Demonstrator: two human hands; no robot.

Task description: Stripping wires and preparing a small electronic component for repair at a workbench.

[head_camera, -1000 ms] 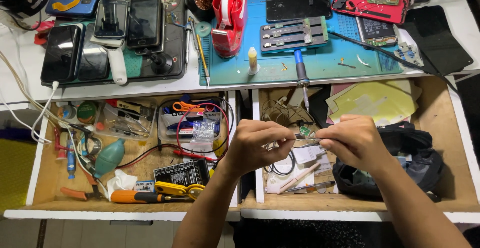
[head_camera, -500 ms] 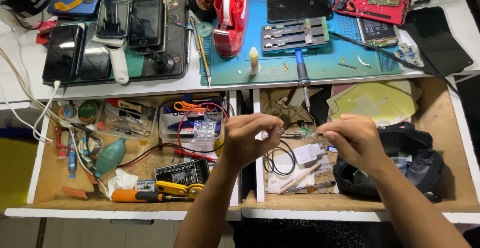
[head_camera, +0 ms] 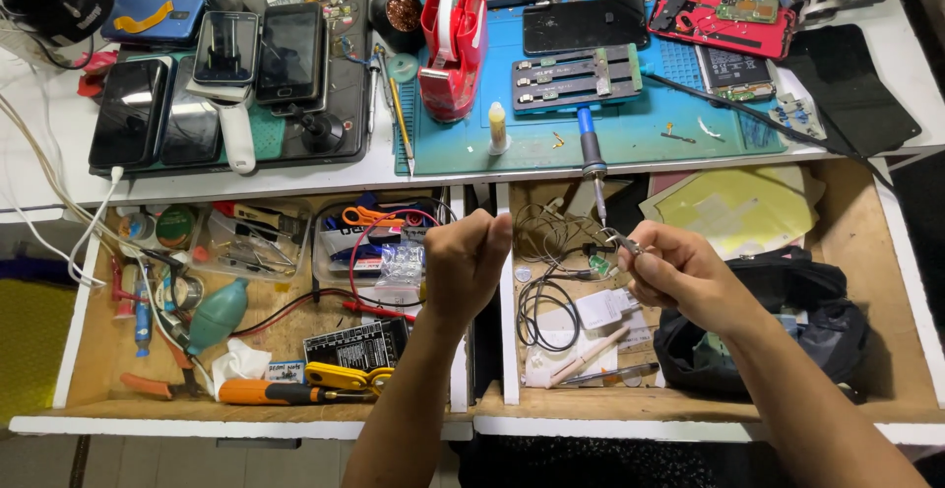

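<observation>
Pinching small metal part [head_camera: 624, 243], right hand [head_camera: 679, 273] fingers closed; left hand [head_camera: 465, 263] fisted, contents hidden.

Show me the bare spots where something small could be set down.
Free: the blue mat between the glue bottle and the screwdriver, and the wood of the right drawer beside the black bag. Crowded: the left drawer and the phone tray.

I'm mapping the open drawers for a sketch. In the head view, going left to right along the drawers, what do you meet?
Teal rubber blower bulb → yellow-handled black tool → closed left hand → white charger plug → right hand pinching a small metal part → black fabric pouch.
</observation>
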